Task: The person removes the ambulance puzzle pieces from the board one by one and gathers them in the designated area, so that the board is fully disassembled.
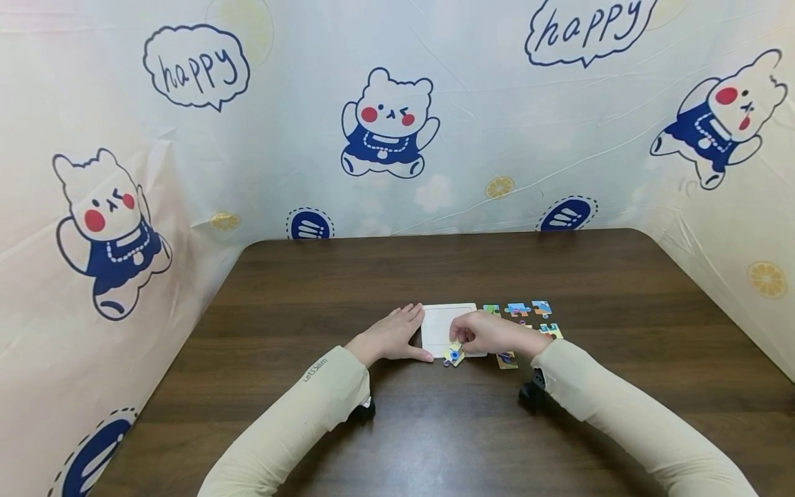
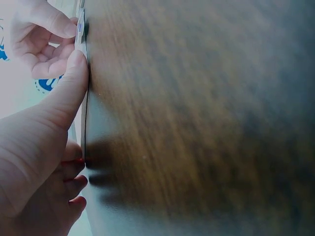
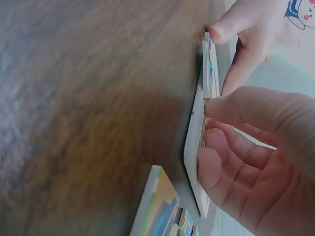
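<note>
A white puzzle board (image 1: pixel 441 319) lies flat on the brown table. My left hand (image 1: pixel 396 335) rests at its left side, fingers extended along the edge and thumb at the near left corner. Over the board's near edge, my right hand (image 1: pixel 487 333) pinches a yellow and blue jigsaw piece (image 1: pixel 454 355), which sits slightly rotated there. In the right wrist view the thumb and fingertips meet at one end of this piece (image 3: pixel 207 69), close over the board's rim. The right hand hides part of the board's right side.
Several loose jigsaw pieces (image 1: pixel 517 310) lie right of the board, some partly hidden by the right hand and wrist. One piece (image 1: pixel 507 361) lies near the board's front right corner. A printed curtain (image 1: pixel 472 103) hangs behind the table (image 1: pixel 323 290).
</note>
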Motion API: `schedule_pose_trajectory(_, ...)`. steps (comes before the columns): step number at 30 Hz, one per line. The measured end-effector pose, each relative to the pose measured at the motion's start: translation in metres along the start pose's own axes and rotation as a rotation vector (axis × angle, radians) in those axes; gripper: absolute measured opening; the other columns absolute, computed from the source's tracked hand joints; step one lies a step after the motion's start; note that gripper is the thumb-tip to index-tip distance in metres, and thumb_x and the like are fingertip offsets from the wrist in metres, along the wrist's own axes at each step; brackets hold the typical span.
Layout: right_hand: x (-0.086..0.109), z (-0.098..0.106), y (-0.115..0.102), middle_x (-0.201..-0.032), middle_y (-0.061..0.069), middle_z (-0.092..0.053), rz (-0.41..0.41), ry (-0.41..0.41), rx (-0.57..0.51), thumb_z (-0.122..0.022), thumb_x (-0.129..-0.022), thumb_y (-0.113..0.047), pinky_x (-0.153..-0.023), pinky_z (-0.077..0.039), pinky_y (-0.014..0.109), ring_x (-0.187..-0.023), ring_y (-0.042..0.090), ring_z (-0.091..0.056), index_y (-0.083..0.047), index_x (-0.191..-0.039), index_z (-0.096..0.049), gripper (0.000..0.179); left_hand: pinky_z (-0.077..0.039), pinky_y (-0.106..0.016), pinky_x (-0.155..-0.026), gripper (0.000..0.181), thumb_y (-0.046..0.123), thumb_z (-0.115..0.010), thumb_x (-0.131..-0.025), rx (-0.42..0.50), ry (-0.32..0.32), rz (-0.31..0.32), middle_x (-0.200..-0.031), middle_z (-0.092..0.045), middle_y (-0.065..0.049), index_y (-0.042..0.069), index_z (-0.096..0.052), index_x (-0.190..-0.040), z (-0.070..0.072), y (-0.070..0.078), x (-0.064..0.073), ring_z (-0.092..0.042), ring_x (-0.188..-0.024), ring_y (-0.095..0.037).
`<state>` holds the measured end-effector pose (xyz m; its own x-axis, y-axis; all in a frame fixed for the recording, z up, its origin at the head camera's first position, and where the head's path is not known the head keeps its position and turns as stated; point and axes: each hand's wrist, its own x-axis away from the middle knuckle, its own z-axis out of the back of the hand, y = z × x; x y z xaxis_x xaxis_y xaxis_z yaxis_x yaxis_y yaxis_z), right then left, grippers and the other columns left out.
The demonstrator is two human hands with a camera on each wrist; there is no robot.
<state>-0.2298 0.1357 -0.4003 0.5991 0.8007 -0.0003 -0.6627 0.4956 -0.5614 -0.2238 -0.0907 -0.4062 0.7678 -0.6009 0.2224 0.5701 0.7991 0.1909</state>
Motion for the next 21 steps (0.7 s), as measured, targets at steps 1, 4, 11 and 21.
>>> schedule_pose_trajectory(1, -0.0001, -0.0001, 0.0001, -0.070, -0.005, -0.054, 0.001, -0.002, -0.005, -0.063, -0.073, 0.005, -0.056, -0.043, 0.022, -0.063, 0.005, -0.048, -0.006, -0.083, -0.062, 0.016, -0.015, -0.038, -0.109, 0.096, 0.060, -0.058, -0.080, 0.000, 0.000, 0.000, -0.149, -0.017, -0.017, -0.003, -0.022, -0.144, 0.0002, 0.0000, 0.0001, -0.015, -0.136, -0.029)
schedule_pose_trajectory(4, -0.0004, -0.0002, 0.0000, -0.069, -0.006, -0.053, -0.006, -0.010, -0.012, -0.063, -0.073, 0.005, -0.055, -0.043, 0.021, -0.061, 0.003, -0.047, -0.006, -0.083, -0.063, 0.015, -0.015, -0.038, -0.109, 0.096, 0.060, -0.058, -0.080, -0.001, 0.000, -0.001, -0.149, -0.017, -0.018, -0.004, -0.022, -0.144, 0.0005, 0.0002, 0.0004, -0.015, -0.136, -0.030)
schedule_pose_trajectory(11, 0.0000, 0.0007, -0.0006, -0.067, -0.007, -0.051, -0.018, -0.031, -0.013, -0.061, -0.075, 0.005, -0.055, -0.041, 0.021, -0.059, 0.004, -0.045, -0.007, -0.087, -0.064, 0.018, -0.015, -0.038, -0.109, 0.096, 0.060, -0.058, -0.080, -0.004, 0.005, -0.006, -0.149, -0.018, -0.018, -0.004, -0.023, -0.143, 0.0000, -0.0001, 0.0001, -0.015, -0.136, -0.030)
schedule_pose_trajectory(21, 0.0015, 0.0027, -0.0003, -0.068, -0.009, -0.051, 0.009, -0.041, -0.028, -0.062, -0.076, 0.004, -0.056, -0.041, 0.021, -0.061, 0.003, -0.045, -0.007, -0.087, -0.067, 0.017, -0.014, -0.038, -0.109, 0.097, 0.060, -0.058, -0.081, 0.002, -0.003, 0.001, -0.149, -0.017, -0.018, -0.003, -0.022, -0.144, 0.0006, 0.0002, 0.0000, -0.014, -0.136, -0.030)
